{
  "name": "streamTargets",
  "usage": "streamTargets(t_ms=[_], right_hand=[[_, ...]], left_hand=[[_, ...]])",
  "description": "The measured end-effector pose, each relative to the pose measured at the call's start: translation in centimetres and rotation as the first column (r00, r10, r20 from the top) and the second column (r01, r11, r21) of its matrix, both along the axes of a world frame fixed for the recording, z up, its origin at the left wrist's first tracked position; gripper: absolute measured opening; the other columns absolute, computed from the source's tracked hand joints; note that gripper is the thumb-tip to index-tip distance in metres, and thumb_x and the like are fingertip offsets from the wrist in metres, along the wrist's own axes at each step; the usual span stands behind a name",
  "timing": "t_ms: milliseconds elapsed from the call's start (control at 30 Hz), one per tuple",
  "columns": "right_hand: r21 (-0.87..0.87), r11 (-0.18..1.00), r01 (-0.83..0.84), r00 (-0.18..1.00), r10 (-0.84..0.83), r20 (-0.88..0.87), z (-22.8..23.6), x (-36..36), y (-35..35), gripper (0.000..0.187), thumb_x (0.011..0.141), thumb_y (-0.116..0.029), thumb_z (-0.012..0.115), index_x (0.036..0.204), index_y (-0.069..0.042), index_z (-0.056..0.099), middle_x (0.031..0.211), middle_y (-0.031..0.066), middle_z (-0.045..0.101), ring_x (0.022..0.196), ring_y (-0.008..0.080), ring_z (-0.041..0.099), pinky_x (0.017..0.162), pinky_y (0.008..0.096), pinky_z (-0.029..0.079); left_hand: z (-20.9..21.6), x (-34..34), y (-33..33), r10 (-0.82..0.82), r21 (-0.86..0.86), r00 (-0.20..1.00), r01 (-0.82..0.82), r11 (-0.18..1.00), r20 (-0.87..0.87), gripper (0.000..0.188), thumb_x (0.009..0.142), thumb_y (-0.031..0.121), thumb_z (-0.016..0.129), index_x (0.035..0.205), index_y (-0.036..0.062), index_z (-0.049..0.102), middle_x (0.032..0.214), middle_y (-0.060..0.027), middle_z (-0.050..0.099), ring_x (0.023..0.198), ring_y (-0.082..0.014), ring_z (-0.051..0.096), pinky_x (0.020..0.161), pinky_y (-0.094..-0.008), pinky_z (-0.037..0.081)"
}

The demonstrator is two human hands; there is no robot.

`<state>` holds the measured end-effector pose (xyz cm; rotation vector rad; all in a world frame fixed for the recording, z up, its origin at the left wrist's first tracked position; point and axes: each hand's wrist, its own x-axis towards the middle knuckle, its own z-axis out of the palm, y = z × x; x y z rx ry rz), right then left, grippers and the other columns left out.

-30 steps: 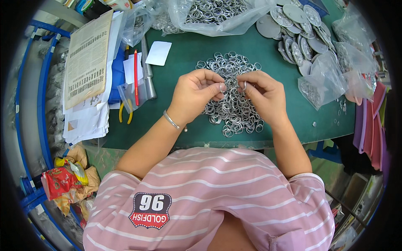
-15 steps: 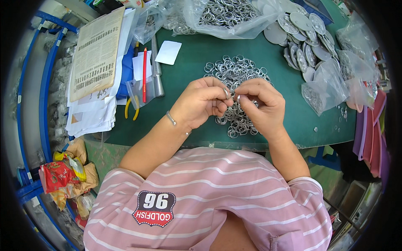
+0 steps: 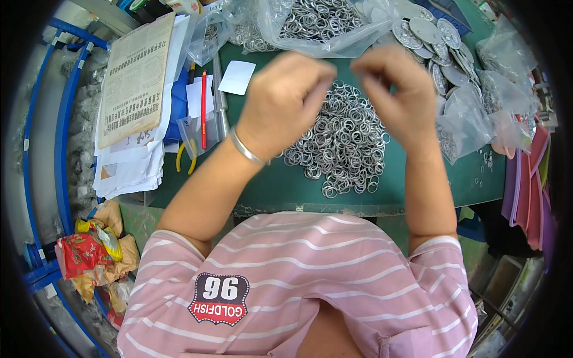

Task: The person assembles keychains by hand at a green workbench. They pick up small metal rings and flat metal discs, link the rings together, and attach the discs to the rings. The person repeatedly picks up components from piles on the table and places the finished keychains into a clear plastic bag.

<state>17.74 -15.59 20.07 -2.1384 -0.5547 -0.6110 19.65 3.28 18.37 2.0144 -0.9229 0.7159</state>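
A heap of silver metal rings (image 3: pixel 343 143) lies on the green tabletop. Over its left side is my left hand (image 3: pixel 286 98), with a silver bangle (image 3: pixel 246 149) at the wrist. My right hand (image 3: pixel 397 89) hovers at the heap's upper right, apart from the left one. Both hands are closed, with thumb and fingers curled toward each other above the rings. The fingertips are blurred, so whatever they hold cannot be made out.
Behind the heap, a clear plastic bag (image 3: pixel 322 24) holds more rings. Round metal discs (image 3: pixel 427 30) pile up at the far right, beside small bags (image 3: pixel 462 128). Leftward lie a red pencil (image 3: pixel 203 110), a metal rod (image 3: pixel 221 95), yellow-handled pliers (image 3: pixel 192 161) and papers (image 3: pixel 134 89).
Both hands have lifted away from the front of the heap and moved farther from my body, spreading apart. More of the ring heap shows now. The rings seen at my fingertips are no longer visible.
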Motion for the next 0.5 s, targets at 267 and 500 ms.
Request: streamTargets(t_ms=[267, 500], right_hand=[[-0.202, 0.974, -0.1, 0.953, 0.035, -0.302, -6.5, -3.4, 0.1, 0.013, 0.074, 0.001, 0.065, 0.087, -0.001, 0.067, 0.087, 0.012, 0.061, 0.082, 0.0325, 0.06, 0.072, 0.0401, 0.049], [0.22, 0.961, 0.165, 0.787, 0.006, -0.617, -7.3, -3.7, -0.9, 0.011, 0.082, -0.002, 0.064, 0.093, 0.0, 0.067, 0.079, 0.0082, 0.066, 0.067, 0.018, 0.062, 0.059, 0.0298, 0.049]], left_hand=[[-7.7, -1.3, -0.5, 0.093, 0.155, 0.782, 0.004, 0.988, -0.616, 0.008, 0.075, 0.006, 0.071, 0.081, 0.0011, 0.067, 0.081, -0.0089, 0.061, 0.062, -0.0182, 0.059, 0.059, -0.0295, 0.048], [-5.9, -2.6, -0.3, -0.14, -0.233, 0.549, -0.103, 0.967, -0.824, 0.012, 0.083, 0.002, 0.065, 0.094, -0.0015, 0.064, 0.083, -0.0062, 0.065, 0.066, -0.0101, 0.06, 0.06, -0.0215, 0.048]])
